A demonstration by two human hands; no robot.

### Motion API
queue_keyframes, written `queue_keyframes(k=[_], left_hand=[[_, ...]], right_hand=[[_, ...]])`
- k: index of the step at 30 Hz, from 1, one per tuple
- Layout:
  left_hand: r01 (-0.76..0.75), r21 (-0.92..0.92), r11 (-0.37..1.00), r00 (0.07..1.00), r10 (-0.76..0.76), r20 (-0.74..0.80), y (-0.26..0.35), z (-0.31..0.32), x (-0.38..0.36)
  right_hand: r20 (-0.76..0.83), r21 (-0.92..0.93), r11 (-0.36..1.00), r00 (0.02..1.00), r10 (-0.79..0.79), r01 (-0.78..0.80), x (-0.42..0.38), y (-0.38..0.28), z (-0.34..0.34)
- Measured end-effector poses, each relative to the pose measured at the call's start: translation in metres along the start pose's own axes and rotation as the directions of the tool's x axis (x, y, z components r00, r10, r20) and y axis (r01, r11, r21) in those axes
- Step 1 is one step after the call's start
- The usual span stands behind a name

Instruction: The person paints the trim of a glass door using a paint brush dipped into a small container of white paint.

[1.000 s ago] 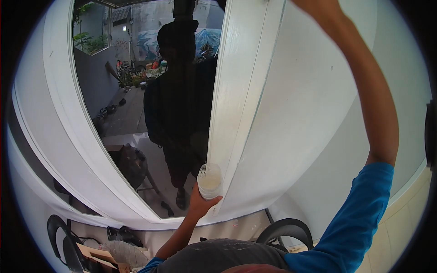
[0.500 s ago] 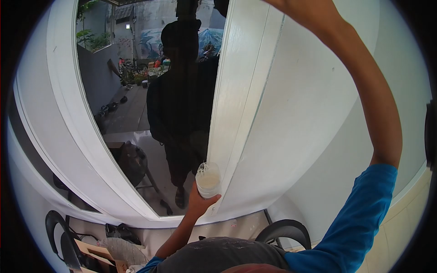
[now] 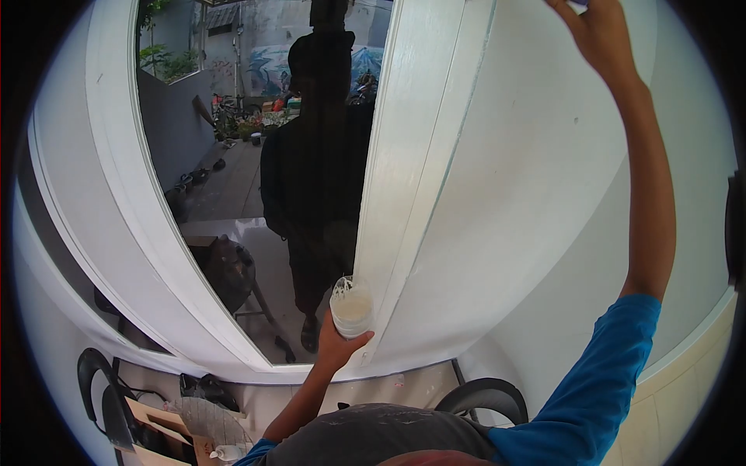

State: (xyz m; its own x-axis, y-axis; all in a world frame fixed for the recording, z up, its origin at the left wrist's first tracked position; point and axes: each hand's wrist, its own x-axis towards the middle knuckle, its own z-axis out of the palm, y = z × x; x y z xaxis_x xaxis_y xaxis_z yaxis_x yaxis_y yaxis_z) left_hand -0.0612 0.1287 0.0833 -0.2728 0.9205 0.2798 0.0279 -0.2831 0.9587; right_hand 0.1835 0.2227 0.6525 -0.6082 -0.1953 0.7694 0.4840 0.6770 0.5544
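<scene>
My left hand (image 3: 336, 347) is wrapped round a clear plastic cup (image 3: 352, 307) partly filled with off-white liquid that looks like paint. White streaks mark the inside of its rim. The cup is upright in front of the lower right corner of the dark window glass (image 3: 311, 194), near the white frame (image 3: 408, 147). At the top edge of the view, my right hand (image 3: 602, 35) is raised in front of the white wall (image 3: 536, 171), its fingers bent. A sliver of something bluish shows between them; the rest of it is cut off.
A black-rimmed chair (image 3: 483, 396) stands low on the right, and another black chair (image 3: 97, 388) at lower left. Beside that are an open cardboard box (image 3: 159, 423), a small white bottle (image 3: 227, 453) and a black bag (image 3: 210, 391). The glass reflects a person and a yard.
My right hand has moved right, away from the window frame, and more of it shows. My left hand still holds the cup in nearly the same place. The view has shifted slightly.
</scene>
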Motion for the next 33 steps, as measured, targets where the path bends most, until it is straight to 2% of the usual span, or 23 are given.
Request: queue_keyframes(k=[2, 4, 5, 6, 8, 9, 12, 16, 17, 19, 20, 22, 24, 26, 27, 29, 33], left_hand=[[-0.008, 0.012, 1.0, 1.0, 0.008, 0.002, 0.002, 0.002, -0.001], [-0.019, 0.024, 1.0, 1.0, 0.019, 0.002, 0.003, 0.003, -0.001], [-0.016, 0.028, 0.999, 1.0, 0.016, 0.0, 0.002, 0.004, -0.002], [-0.011, 0.031, 0.999, 1.0, 0.011, -0.003, 0.002, 0.005, -0.003], [-0.008, 0.042, 0.999, 1.0, 0.008, -0.007, 0.002, 0.006, -0.003], [-0.005, 0.052, 0.999, 1.0, 0.005, -0.003, 0.001, 0.007, -0.004], [-0.033, 0.092, 0.995, 0.998, 0.038, -0.044, -0.001, 0.011, -0.006], [-0.037, 0.095, 0.995, 0.998, 0.042, -0.053, 0.003, 0.015, -0.009], [-0.028, 0.085, 0.996, 0.998, 0.033, -0.057, 0.002, 0.016, -0.01], [-0.025, 0.076, 0.997, 0.997, 0.03, -0.064, 0.002, 0.019, -0.01], [-0.03, 0.075, 0.997, 0.997, 0.035, -0.071, 0.002, 0.02, -0.011], [-0.037, 0.074, 0.997, 0.996, 0.043, -0.082, 0.001, 0.02, -0.013], [-0.047, 0.08, 0.996, 0.994, 0.054, -0.093, 0.001, 0.022, -0.015], [-0.027, 0.089, 0.996, 0.994, 0.036, -0.098, -0.001, 0.024, -0.016], [-0.005, 0.099, 0.995, 0.995, 0.014, -0.099, 0.001, 0.026, -0.017], [-0.009, 0.085, 0.996, 0.995, 0.018, -0.099, 0.011, 0.031, -0.018], [-0.012, 0.087, 0.996, 0.991, 0.023, -0.134, 0.006, 0.04, -0.02]], right_hand=[[0.043, -0.065, 0.998, 0.999, -0.014, 0.017, -0.013, -0.004, 0.002], [0.097, 0.096, 0.995, 0.995, -0.002, -0.008, -0.021, -0.009, 0.002], [0.06, 0.223, 0.975, 0.997, -0.039, 0.025, -0.023, 0.008, 0.007], [0.056, 0.226, 0.974, 0.998, -0.041, 0.028, -0.019, 0.008, 0.004], [0.214, 0.377, 0.904, 0.969, 0.126, -0.201, -0.006, 0.006, -0.007], [0.217, 0.337, 0.903, 0.955, 0.2, -0.266, 0.004, 0.017, -0.006], [0.111, 0.322, 0.925, 0.978, 0.174, -0.201, 0.033, 0.047, -0.015], [-0.115, 0.302, 0.953, 0.991, 0.069, -0.031, 0.054, 0.065, -0.019], [-0.115, 0.304, 0.952, 0.991, 0.072, -0.034, 0.048, 0.065, -0.016], [-0.115, 0.175, 0.984, 0.993, 0.035, -0.015, 0.03, 0.043, -0.008], [-0.042, 0.188, 0.982, 0.998, 0.041, -0.033, 0.022, 0.035, -0.007], [-0.069, 0.282, 0.949, 0.99, -0.125, 0.139, 0.002, 0.04, 0.011], [0.067, 0.232, 0.972, 0.995, -0.067, 0.05, -0.02, 0.025, 0.005], [0.149, 0.477, 0.873, 0.988, 0.032, -0.1, -0.027, 0.037, 0.007], [0.15, 0.477, 0.873, 0.988, 0.036, -0.104, -0.026, 0.041, 0.007], [0.128, 0.548, 0.803, 0.972, 0.196, -0.234, -0.015, 0.052, 0.003], [0.079, 0.614, 0.743, 0.958, 0.277, -0.266, 0.014, 0.094, 0.004]])
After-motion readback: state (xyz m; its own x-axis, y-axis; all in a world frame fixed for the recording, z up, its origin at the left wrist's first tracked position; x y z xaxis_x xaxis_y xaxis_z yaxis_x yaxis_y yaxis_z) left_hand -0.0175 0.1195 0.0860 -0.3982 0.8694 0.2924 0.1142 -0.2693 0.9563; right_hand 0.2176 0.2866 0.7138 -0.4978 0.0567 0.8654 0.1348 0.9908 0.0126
